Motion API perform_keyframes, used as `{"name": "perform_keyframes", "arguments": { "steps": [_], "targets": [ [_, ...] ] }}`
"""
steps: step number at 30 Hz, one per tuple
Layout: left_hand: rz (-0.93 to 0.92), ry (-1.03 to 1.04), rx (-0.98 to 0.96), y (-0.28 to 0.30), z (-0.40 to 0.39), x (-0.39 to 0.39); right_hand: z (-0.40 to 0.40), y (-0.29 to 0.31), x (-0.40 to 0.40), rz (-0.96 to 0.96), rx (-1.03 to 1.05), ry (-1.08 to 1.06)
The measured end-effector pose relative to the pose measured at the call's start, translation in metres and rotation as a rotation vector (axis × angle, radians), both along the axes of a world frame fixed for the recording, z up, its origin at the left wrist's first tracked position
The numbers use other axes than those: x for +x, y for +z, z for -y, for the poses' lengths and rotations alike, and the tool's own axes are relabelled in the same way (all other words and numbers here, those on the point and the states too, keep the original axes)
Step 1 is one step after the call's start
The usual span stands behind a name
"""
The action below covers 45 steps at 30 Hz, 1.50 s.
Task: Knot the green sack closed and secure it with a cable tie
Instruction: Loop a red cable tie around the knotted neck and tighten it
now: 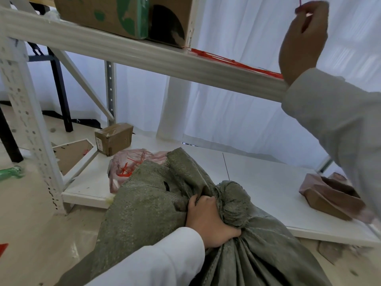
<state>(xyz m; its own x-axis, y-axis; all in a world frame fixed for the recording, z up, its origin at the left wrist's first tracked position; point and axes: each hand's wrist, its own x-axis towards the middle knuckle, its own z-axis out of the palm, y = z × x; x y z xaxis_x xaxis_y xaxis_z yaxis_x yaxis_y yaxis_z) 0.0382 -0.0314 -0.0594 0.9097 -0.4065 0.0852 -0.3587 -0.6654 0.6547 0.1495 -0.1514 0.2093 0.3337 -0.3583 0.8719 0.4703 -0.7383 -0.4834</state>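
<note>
The left hand (208,221) clamps the sack (156,203) just under its knot (233,203), against the low shelf (268,182). The right hand (305,42) pinches what looks like a red tie (300,1) overhead — relax the left grip and the knot may loosen.

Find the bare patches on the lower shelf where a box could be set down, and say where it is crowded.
Free: the lower shelf between the green sack and the brown bag, and the strip behind them towards the curtain. Crowded: the left end, with the taped box, the pink bag of red ties and the sack's neck, gripped by the left hand.
</note>
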Motion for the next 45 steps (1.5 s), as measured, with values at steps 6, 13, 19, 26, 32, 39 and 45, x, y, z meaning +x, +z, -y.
{"name": "perform_keyframes", "arguments": {
  "steps": [6,13,19,26,32,39,45],
  "targets": [
    [-0.007,0.004,0.031,0.000,0.000,-0.004,-0.022,-0.102,-0.110,-0.371,0.068,0.260],
    [0.017,0.036,0.002,0.005,0.000,-0.022,0.012,-0.204,-0.177,-0.961,0.121,0.234],
    [-0.003,-0.006,-0.038,0.006,-0.006,-0.032,0.017,-0.215,-0.185,-1.185,-0.044,0.393],
    [-0.014,-0.132,-0.010,0.009,-0.020,-0.046,0.000,-0.223,-0.182,-1.171,-0.050,0.583],
    [-0.057,-0.242,0.114,0.015,-0.025,-0.037,-0.006,-0.225,-0.186,-1.033,-0.061,0.502],
    [-0.003,-0.037,-0.142,0.000,-0.017,-0.043,-0.013,-0.225,-0.184,-1.008,-0.164,0.357],
    [-0.130,0.054,-0.349,-0.002,-0.014,-0.052,-0.014,-0.227,-0.176,-1.035,-0.068,0.224]
  ]
}}
